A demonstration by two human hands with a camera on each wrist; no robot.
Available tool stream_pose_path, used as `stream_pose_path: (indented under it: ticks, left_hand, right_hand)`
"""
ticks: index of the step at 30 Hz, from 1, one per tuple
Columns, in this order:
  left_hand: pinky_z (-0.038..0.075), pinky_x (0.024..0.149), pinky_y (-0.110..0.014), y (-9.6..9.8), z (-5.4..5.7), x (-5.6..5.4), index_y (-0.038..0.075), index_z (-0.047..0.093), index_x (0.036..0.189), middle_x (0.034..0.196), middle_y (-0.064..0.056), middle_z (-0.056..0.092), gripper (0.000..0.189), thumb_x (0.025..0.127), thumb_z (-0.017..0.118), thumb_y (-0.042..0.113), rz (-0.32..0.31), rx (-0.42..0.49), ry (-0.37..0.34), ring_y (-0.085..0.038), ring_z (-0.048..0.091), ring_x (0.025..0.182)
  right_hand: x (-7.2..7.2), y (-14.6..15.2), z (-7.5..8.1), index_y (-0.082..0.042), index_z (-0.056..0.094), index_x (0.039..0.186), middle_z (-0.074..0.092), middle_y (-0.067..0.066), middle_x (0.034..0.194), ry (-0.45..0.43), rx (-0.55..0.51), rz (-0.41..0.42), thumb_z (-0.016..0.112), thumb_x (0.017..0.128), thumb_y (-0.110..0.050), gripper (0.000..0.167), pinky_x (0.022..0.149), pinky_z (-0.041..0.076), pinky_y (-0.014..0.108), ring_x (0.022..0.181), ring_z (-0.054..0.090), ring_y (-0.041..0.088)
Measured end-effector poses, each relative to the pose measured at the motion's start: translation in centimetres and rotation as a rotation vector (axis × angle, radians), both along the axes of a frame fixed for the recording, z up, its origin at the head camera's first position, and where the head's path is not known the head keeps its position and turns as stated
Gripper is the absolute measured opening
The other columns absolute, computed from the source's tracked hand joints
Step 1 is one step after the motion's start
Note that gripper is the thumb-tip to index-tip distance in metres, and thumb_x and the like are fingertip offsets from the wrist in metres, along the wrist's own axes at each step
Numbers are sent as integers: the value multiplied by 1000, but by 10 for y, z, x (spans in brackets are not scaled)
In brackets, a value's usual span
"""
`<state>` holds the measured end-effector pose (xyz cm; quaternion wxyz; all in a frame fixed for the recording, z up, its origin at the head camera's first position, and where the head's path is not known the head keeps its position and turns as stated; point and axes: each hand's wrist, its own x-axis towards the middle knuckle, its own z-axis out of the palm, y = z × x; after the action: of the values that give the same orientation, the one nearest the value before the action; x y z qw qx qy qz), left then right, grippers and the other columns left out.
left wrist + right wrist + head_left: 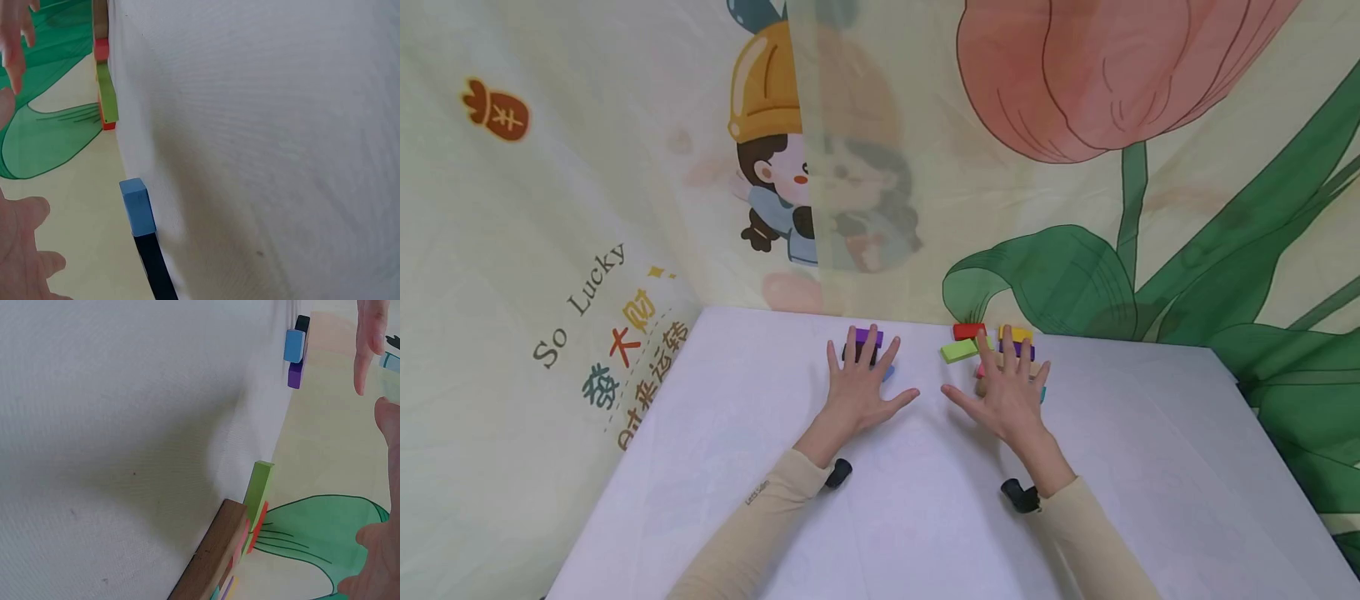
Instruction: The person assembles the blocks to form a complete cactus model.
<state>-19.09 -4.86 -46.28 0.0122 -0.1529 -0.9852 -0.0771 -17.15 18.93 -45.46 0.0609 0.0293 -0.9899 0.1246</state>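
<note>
My left hand (857, 404) is held with fingers spread over a small group of blocks. Around its fingers show a purple block (861, 334), a black block (156, 269) and a blue block (139, 209). Spread the same way, my right hand (1011, 404) hovers over a larger group and partly hides it. That group includes a red block (967, 331), a lime green block (957, 352), a yellow block (1022, 333) and a brown wooden block (212, 547). Both wrist views show the hands raised off the table, with nothing held.
The blocks lie near the far edge of a table under a white cloth (917, 517). Behind it hangs a printed curtain (895, 292) with a tulip and cartoon figures. A black wrist device (1020, 496) sits below the right hand, another (839, 473) by the left.
</note>
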Motion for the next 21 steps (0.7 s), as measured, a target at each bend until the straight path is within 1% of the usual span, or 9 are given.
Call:
stream_pose_path:
  ticks: [5, 8, 10, 13, 16, 21]
  left_hand:
    - [4, 114, -71, -2, 0, 1, 34, 19, 155, 165, -9, 9, 88, 83, 40, 79, -5, 12, 23, -42, 2, 151]
    - [7, 114, -71, -3, 1, 1, 33, 21, 155, 165, -10, 11, 87, 83, 42, 78, -4, 18, 31, -42, 4, 151]
    - [8, 115, -69, -4, 1, 1, 33, 20, 155, 165, -10, 11, 87, 83, 42, 78, -3, 14, 19, -42, 3, 151]
    - [8, 117, -67, -5, 0, 0, 32, 20, 155, 165, -10, 10, 87, 84, 42, 77, -11, 21, 4, -42, 3, 151]
    - [9, 118, -65, -6, -1, -2, 31, 21, 155, 165, -10, 12, 86, 85, 42, 76, -18, 31, 1, -42, 4, 151]
    - [10, 118, -63, -8, -3, -7, 30, 21, 155, 165, -10, 11, 84, 87, 41, 74, -16, 43, -7, -41, 3, 151]
  right_hand:
    - [2, 0, 0, -23, 15, 157, 0, 20, 163, 1, -18, -2, 59, 76, -73, 105, 102, 5, 83, 145, 3, 57]
    - [2, 0, 2, -23, 16, 157, 2, 21, 163, 18, -15, -2, 59, 76, -73, 104, 102, 8, 83, 144, 6, 57]
    - [3, 1, 2, -23, 17, 156, 3, 21, 163, 22, -17, 0, 60, 76, -73, 104, 103, 8, 83, 144, 7, 57]
    - [5, 1, 1, -24, 18, 156, 2, 20, 163, 14, -24, -2, 60, 76, -73, 103, 103, 7, 82, 145, 4, 57]
    - [6, 1, 0, -24, 19, 156, 2, 20, 163, 7, -28, -4, 59, 75, -74, 103, 104, 6, 81, 146, 2, 55]
    - [8, 1, -2, -22, 21, 156, 3, 21, 163, 8, -27, 0, 60, 76, -73, 102, 104, 6, 81, 146, 4, 55]
